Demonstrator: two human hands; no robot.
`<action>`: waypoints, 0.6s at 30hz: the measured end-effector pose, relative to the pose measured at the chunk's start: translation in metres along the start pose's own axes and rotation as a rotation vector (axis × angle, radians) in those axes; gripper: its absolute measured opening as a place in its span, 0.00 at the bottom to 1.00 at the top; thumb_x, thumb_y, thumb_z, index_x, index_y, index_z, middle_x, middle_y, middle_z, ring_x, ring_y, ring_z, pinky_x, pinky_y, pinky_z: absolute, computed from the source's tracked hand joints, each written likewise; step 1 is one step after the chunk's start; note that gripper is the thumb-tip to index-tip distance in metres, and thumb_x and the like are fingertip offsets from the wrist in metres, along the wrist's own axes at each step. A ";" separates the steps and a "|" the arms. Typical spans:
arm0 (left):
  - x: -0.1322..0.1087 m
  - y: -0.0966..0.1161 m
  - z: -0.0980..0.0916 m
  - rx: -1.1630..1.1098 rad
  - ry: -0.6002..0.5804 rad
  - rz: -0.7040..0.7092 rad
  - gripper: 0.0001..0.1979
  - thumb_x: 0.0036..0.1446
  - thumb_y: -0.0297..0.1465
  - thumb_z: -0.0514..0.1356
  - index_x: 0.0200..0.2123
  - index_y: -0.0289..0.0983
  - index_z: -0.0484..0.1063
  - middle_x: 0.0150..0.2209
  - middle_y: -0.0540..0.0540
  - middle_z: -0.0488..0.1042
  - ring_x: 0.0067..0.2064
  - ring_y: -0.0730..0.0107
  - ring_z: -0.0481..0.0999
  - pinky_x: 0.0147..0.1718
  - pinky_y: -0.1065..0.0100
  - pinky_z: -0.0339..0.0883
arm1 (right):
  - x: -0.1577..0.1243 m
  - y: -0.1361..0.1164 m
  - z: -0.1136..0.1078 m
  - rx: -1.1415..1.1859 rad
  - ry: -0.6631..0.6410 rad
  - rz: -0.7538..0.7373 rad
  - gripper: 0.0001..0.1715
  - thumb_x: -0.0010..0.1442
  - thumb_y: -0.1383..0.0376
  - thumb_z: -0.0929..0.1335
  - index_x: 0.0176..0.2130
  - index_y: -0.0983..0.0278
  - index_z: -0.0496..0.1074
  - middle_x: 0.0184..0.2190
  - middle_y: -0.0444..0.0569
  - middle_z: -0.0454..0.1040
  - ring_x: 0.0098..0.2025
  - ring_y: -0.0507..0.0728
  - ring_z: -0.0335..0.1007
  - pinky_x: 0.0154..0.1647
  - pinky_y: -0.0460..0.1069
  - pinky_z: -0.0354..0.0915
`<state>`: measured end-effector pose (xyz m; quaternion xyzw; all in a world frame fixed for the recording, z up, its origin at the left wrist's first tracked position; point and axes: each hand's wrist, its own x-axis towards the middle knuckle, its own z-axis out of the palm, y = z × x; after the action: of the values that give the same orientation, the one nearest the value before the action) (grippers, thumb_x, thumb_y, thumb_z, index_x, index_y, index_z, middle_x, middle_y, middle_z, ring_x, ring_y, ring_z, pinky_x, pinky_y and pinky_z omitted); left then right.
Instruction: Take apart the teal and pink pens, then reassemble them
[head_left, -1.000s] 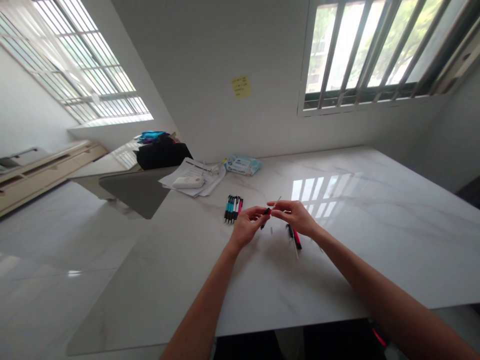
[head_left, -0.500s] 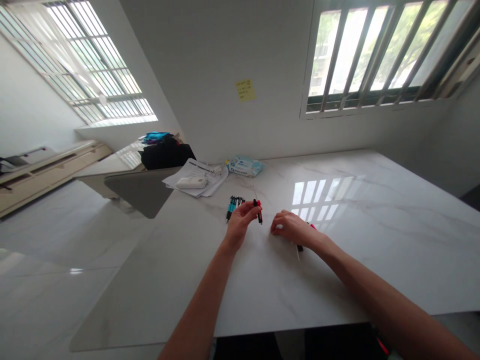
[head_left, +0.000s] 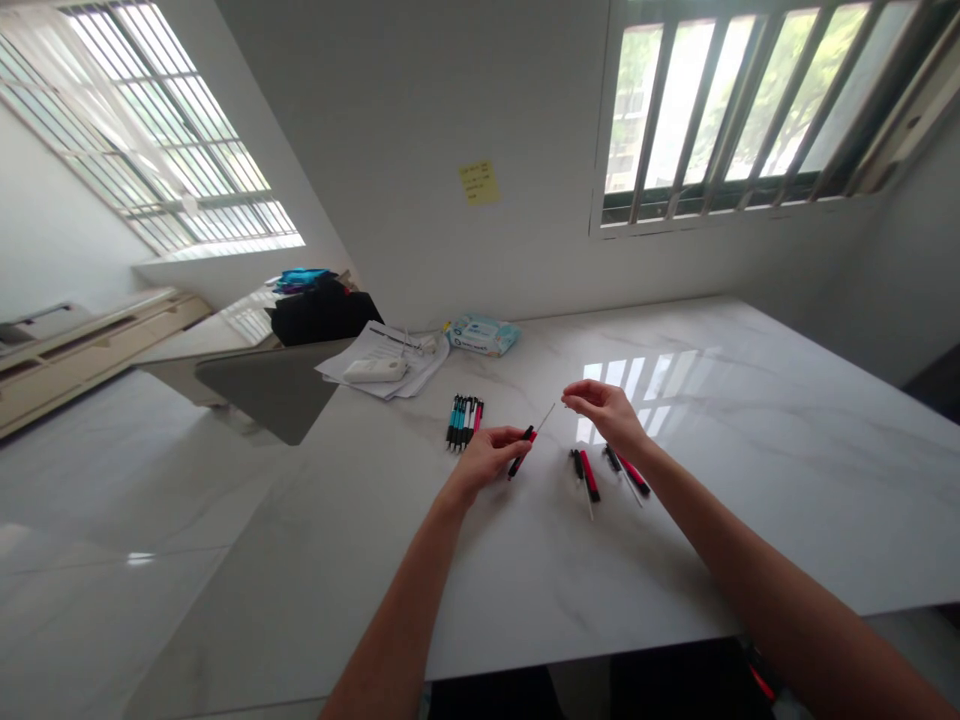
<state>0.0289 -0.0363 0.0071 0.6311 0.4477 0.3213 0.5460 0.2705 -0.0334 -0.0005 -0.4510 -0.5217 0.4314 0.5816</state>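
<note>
My left hand [head_left: 487,460] is closed around the red and black parts of a pen [head_left: 519,458], tilted up to the right. From its upper end a thin refill [head_left: 547,415] sticks out. Just past that refill's tip, my right hand [head_left: 604,410] is raised with thumb and fingers pinched together; a tiny piece seems to sit at the fingertips, too small to name. Below the right hand, a taken-apart pen [head_left: 589,475] lies on the table in red and black parts with a white refill. Another taken-apart pen [head_left: 634,476] lies to its right, beneath the wrist.
Several whole pens [head_left: 465,423], blue, white and pink with black, lie in a row left of my hands. Behind them are loose papers [head_left: 409,372] with a white device [head_left: 375,370] on top, and a wipes packet [head_left: 484,335]. The marble-patterned table [head_left: 525,590] meets the wall.
My right hand has lifted off the table and moved up and right, uncovering the loose pen parts. My left hand has lowered slightly and tilted the pen, so its refill points toward the right hand.
</note>
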 end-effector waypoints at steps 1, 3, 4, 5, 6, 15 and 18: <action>0.000 0.001 0.000 0.006 -0.003 -0.002 0.19 0.46 0.43 0.72 0.38 0.37 0.85 0.36 0.43 0.84 0.39 0.59 0.80 0.41 0.64 0.70 | 0.000 0.000 0.000 0.038 0.013 0.020 0.19 0.51 0.53 0.77 0.38 0.63 0.78 0.36 0.50 0.82 0.40 0.57 0.79 0.45 0.53 0.73; -0.001 0.002 0.001 0.009 0.001 -0.002 0.18 0.46 0.43 0.73 0.37 0.37 0.85 0.35 0.43 0.84 0.37 0.60 0.80 0.40 0.64 0.71 | 0.000 -0.001 -0.001 0.090 0.031 0.053 0.21 0.49 0.53 0.78 0.40 0.63 0.78 0.37 0.50 0.83 0.40 0.58 0.80 0.44 0.53 0.73; -0.001 0.002 0.001 0.007 0.003 -0.003 0.18 0.46 0.42 0.73 0.37 0.37 0.85 0.35 0.43 0.84 0.37 0.60 0.79 0.39 0.64 0.71 | 0.000 -0.001 -0.001 0.106 0.037 0.060 0.22 0.49 0.54 0.78 0.41 0.63 0.77 0.37 0.51 0.83 0.40 0.58 0.80 0.44 0.53 0.72; -0.002 0.002 0.001 0.004 0.004 -0.005 0.18 0.46 0.42 0.73 0.37 0.37 0.85 0.35 0.43 0.84 0.36 0.61 0.79 0.39 0.65 0.71 | 0.000 -0.002 -0.001 0.115 0.040 0.061 0.23 0.49 0.54 0.79 0.42 0.62 0.77 0.38 0.51 0.83 0.41 0.58 0.80 0.43 0.52 0.72; -0.002 0.003 0.001 0.000 0.003 -0.008 0.17 0.45 0.42 0.73 0.37 0.37 0.85 0.35 0.43 0.84 0.36 0.61 0.79 0.38 0.65 0.71 | -0.001 -0.002 -0.001 0.117 0.039 0.055 0.24 0.49 0.55 0.79 0.43 0.62 0.77 0.39 0.51 0.83 0.41 0.58 0.80 0.43 0.52 0.72; -0.003 0.004 0.002 -0.005 -0.016 -0.027 0.16 0.46 0.41 0.73 0.37 0.37 0.85 0.35 0.44 0.83 0.37 0.62 0.79 0.38 0.67 0.70 | -0.002 0.001 0.000 0.107 -0.022 0.040 0.25 0.51 0.55 0.79 0.45 0.62 0.77 0.39 0.51 0.84 0.45 0.59 0.80 0.49 0.55 0.73; -0.003 0.005 0.002 -0.003 -0.010 -0.029 0.16 0.46 0.41 0.73 0.36 0.37 0.85 0.34 0.44 0.83 0.36 0.62 0.79 0.37 0.67 0.70 | -0.003 -0.003 0.000 0.113 -0.021 0.040 0.25 0.50 0.55 0.79 0.45 0.62 0.77 0.39 0.51 0.84 0.45 0.59 0.80 0.49 0.54 0.73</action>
<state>0.0306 -0.0401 0.0116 0.6254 0.4533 0.3108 0.5539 0.2707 -0.0366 0.0015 -0.4233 -0.4934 0.4764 0.5920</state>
